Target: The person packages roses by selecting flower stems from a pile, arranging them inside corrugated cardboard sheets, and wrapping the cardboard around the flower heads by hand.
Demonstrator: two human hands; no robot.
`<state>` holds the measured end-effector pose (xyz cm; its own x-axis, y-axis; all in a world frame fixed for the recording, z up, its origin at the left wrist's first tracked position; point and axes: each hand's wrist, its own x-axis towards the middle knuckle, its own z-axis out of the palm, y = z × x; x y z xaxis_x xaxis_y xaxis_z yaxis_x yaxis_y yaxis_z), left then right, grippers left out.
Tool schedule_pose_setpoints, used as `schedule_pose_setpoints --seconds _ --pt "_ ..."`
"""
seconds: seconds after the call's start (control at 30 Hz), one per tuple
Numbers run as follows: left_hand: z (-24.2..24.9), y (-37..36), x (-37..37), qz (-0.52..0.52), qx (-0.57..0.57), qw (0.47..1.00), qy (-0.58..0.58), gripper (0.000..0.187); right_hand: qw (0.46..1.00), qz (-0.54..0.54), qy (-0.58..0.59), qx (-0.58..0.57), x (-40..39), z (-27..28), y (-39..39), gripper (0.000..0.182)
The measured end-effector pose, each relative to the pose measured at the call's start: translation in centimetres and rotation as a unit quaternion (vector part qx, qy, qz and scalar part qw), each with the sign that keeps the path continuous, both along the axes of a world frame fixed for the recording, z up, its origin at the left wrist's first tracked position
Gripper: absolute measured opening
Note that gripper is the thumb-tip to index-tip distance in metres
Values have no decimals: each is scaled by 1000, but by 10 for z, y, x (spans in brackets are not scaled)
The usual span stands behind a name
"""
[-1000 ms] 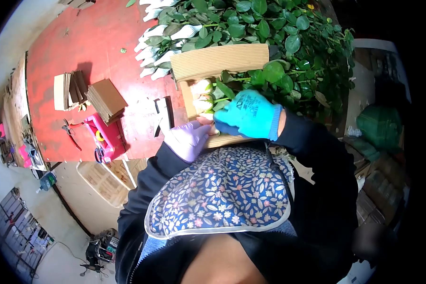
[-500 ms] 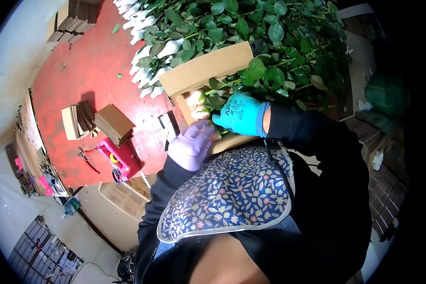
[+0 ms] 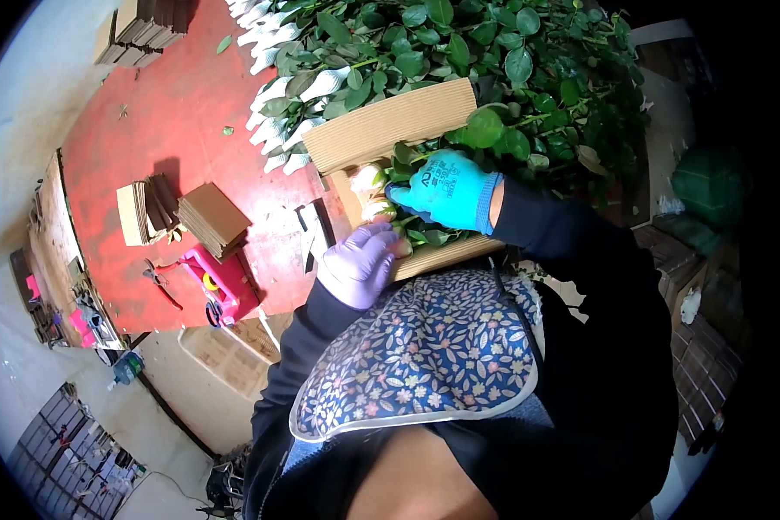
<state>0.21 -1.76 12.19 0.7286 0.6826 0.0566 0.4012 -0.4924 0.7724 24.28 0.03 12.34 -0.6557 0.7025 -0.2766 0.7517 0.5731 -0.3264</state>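
My left hand (image 3: 355, 267), in a thin purple glove, has its fingers bent together around a pale pink rose (image 3: 402, 247) at the near end of a row of blooms. Two more cream-pink roses (image 3: 371, 178) lie just beyond my fingertips on corrugated cardboard (image 3: 350, 201). My right hand (image 3: 452, 192), in a teal knit glove with a dark palm, curls down over the rose stems right behind the blooms; its fingertips are hidden. A cardboard flap (image 3: 390, 126) stands up along the far side, and another cardboard edge (image 3: 446, 257) runs close to my apron.
Leafy rose stems with white-netted heads (image 3: 273, 130) are piled at the back. On the red table (image 3: 139, 113) are cardboard stacks (image 3: 212, 218), a pink tape dispenser (image 3: 221, 284), red-handled pruners (image 3: 163, 284) and a black-and-white object (image 3: 314, 236). More cardboard (image 3: 147, 30) stands far left.
My left fingers have drawn closer around the near rose. My right hand has shifted slightly, showing more green leaves below it. The whole view has moved a little.
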Motion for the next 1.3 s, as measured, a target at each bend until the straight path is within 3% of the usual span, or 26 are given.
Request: schedule_pose_setpoints --seconds 0.07,0.13,0.2,0.27,0.37,0.47,0.5,0.73,0.8,1.0,1.07,1.1,1.17,1.3 --pt "4 5 5 11 -28 999 -39 33 999 -17 -33 15 -1 5 -2 27" --pt "11 5 12 60 71 996 10 33 999 -17 -26 24 -1 5 -3 26" --pt "3 -2 13 73 52 995 43 34 999 -10 -49 -7 -3 8 0 23" --pt "1 -1 14 46 111 989 81 34 999 10 -43 -18 -5 25 6 21" --pt "1 -1 13 53 106 991 69 31 995 -65 -30 67 -14 46 9 23" --pt "3 -1 15 55 103 991 68 30 983 -101 -54 145 -15 4 7 27" --pt "4 -2 16 57 103 990 75 30 986 -111 -74 98 -16 0 7 29" --pt "7 -1 12 44 106 990 79 32 992 -99 15 79 -10 -9 2 29" --pt "3 1 11 49 119 990 59 35 991 -70 -2 114 -8 -6 0 29" --pt "20 11 15 46 62 993 89 42 995 -98 -13 35 -13 13 1 19" --pt "21 10 20 45 41 990 128 42 993 -106 4 47 -13 15 0 21" --pt "22 11 20 41 56 989 128 43 994 -104 3 40 -13 10 -1 30" --pt "30 15 22 11 103 992 74 49 995 -104 -3 10 -13 11 0 40" --pt "18 10 18 50 20 998 15 65 993 -104 8 49 -12 -1 -6 38"
